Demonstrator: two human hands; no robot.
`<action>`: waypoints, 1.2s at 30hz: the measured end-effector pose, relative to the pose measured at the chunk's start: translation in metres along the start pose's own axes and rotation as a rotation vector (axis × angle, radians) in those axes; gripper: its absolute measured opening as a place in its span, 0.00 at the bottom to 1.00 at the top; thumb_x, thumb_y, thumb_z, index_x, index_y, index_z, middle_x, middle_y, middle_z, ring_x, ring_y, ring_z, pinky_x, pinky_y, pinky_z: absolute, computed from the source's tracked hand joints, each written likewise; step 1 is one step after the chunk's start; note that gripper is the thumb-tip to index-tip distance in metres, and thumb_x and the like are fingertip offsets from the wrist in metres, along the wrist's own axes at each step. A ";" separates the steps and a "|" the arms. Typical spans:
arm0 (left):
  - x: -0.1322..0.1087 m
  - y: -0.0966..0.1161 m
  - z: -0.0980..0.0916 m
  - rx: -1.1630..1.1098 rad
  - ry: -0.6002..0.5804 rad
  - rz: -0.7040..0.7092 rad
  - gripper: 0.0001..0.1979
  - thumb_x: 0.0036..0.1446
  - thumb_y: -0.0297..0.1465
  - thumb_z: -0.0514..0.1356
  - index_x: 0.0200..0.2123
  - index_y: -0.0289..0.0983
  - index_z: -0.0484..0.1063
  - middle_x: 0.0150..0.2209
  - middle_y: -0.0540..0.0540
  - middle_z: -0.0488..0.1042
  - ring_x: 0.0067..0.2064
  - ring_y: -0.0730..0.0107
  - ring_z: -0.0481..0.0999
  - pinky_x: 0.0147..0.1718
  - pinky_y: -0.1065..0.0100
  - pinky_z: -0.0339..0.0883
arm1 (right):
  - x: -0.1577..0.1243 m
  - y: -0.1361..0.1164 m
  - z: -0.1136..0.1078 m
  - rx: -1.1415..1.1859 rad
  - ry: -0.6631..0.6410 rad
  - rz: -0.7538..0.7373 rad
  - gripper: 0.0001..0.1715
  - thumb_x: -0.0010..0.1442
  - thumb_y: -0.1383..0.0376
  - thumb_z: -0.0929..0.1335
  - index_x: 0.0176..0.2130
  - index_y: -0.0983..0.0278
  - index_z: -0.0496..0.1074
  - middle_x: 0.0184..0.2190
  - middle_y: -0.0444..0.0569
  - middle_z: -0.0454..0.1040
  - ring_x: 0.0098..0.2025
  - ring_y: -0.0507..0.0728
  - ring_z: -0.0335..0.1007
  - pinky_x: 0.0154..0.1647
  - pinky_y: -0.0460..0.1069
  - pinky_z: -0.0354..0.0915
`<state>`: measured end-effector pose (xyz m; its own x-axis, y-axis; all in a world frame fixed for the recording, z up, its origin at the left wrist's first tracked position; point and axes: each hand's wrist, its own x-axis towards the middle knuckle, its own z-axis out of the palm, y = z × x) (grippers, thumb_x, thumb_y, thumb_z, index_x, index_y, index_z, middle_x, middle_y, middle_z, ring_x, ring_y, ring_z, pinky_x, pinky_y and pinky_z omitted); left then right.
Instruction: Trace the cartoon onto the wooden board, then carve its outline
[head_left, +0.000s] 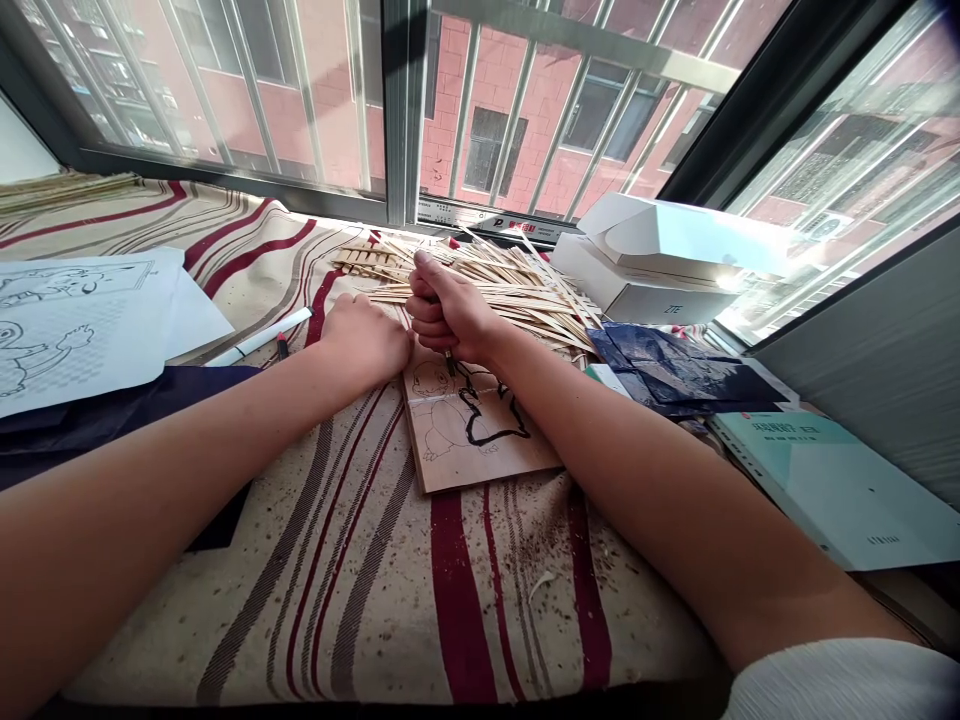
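Note:
A wooden board [442, 455] lies on the striped cloth, with a cartoon figure drawn on it in thin lines and a thick black, groove-like outline on its right part. My right hand [450, 310] is closed in a fist over the board's upper part, thumb on top. It grips a carving tool [450, 362]; only a short piece near its tip shows below the fist, and the handle is hidden. My left hand [366, 340] is curled at the board's upper left edge and steadies it, its fingertips mostly hidden.
Behind my hands lies a pile of thin wooden sticks [517, 285]. A white box [652, 260], dark blue paper [667, 365] and a pale green book [847, 490] are on the right. Printed drawings [82, 320] and a white marker [262, 335] lie left. Crumbs litter the cloth [405, 600].

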<state>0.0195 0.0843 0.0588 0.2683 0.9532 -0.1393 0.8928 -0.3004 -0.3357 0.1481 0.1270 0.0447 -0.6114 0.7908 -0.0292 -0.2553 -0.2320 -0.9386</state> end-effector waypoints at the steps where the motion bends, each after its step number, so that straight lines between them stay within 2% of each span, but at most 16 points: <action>1: 0.001 0.000 0.001 0.006 0.000 0.002 0.20 0.68 0.26 0.52 0.43 0.31 0.86 0.46 0.28 0.86 0.55 0.35 0.82 0.52 0.48 0.69 | 0.001 0.000 0.001 -0.008 -0.002 0.008 0.32 0.81 0.49 0.57 0.28 0.58 0.45 0.15 0.32 0.44 0.17 0.46 0.29 0.13 0.39 0.36; 8: 0.004 -0.002 0.005 0.010 0.006 0.009 0.18 0.66 0.25 0.55 0.42 0.32 0.87 0.44 0.30 0.86 0.52 0.39 0.83 0.52 0.49 0.69 | 0.001 -0.004 0.008 -0.056 0.050 0.083 0.31 0.81 0.47 0.56 0.29 0.58 0.47 0.15 0.31 0.45 0.16 0.46 0.31 0.13 0.40 0.36; 13: 0.003 0.001 0.004 0.022 0.015 -0.025 0.18 0.72 0.26 0.53 0.47 0.31 0.85 0.52 0.29 0.85 0.60 0.40 0.80 0.58 0.49 0.67 | 0.004 -0.005 0.012 -0.126 0.194 0.139 0.30 0.82 0.51 0.55 0.28 0.58 0.49 0.14 0.31 0.47 0.14 0.45 0.33 0.13 0.40 0.37; 16: 0.002 0.002 0.005 0.054 -0.014 -0.053 0.14 0.75 0.32 0.57 0.53 0.33 0.81 0.55 0.35 0.83 0.61 0.48 0.79 0.61 0.47 0.71 | 0.007 -0.005 0.014 -0.147 0.235 0.153 0.29 0.83 0.54 0.55 0.29 0.58 0.49 0.13 0.31 0.46 0.14 0.45 0.34 0.13 0.39 0.36; 19: 0.003 0.001 0.006 0.068 -0.038 -0.053 0.20 0.71 0.41 0.66 0.59 0.37 0.75 0.60 0.40 0.78 0.58 0.55 0.80 0.58 0.46 0.77 | 0.007 -0.005 0.014 -0.149 0.189 0.155 0.29 0.82 0.52 0.56 0.29 0.58 0.50 0.14 0.31 0.47 0.14 0.45 0.34 0.13 0.39 0.36; 23: 0.005 0.001 0.007 0.053 -0.044 -0.045 0.22 0.71 0.42 0.66 0.61 0.38 0.74 0.61 0.39 0.77 0.57 0.55 0.80 0.55 0.47 0.79 | 0.005 -0.006 0.012 -0.127 0.102 0.150 0.31 0.82 0.51 0.55 0.27 0.59 0.49 0.13 0.32 0.47 0.14 0.45 0.34 0.13 0.40 0.37; 31: 0.002 0.001 0.002 0.046 -0.048 -0.051 0.17 0.72 0.41 0.65 0.55 0.36 0.78 0.57 0.40 0.79 0.59 0.54 0.79 0.60 0.44 0.75 | 0.007 -0.003 0.010 -0.115 0.194 0.138 0.29 0.82 0.52 0.55 0.29 0.58 0.50 0.13 0.30 0.46 0.14 0.45 0.33 0.13 0.39 0.36; 33: 0.002 0.000 0.003 0.045 -0.057 -0.030 0.18 0.71 0.41 0.65 0.57 0.36 0.77 0.58 0.40 0.79 0.58 0.54 0.80 0.59 0.45 0.77 | 0.006 -0.003 0.011 -0.106 0.150 0.132 0.30 0.82 0.50 0.57 0.28 0.58 0.49 0.14 0.30 0.46 0.14 0.45 0.33 0.12 0.39 0.37; 36: 0.002 -0.002 0.004 0.037 -0.058 -0.002 0.21 0.71 0.42 0.66 0.60 0.37 0.75 0.60 0.40 0.77 0.57 0.55 0.80 0.56 0.48 0.79 | 0.000 -0.002 0.009 -0.088 -0.031 0.148 0.32 0.81 0.47 0.56 0.28 0.58 0.49 0.14 0.31 0.46 0.15 0.46 0.32 0.12 0.39 0.37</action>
<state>0.0164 0.0866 0.0554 0.2444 0.9505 -0.1921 0.8790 -0.3008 -0.3700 0.1419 0.1222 0.0499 -0.6609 0.7334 -0.1594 -0.0953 -0.2927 -0.9514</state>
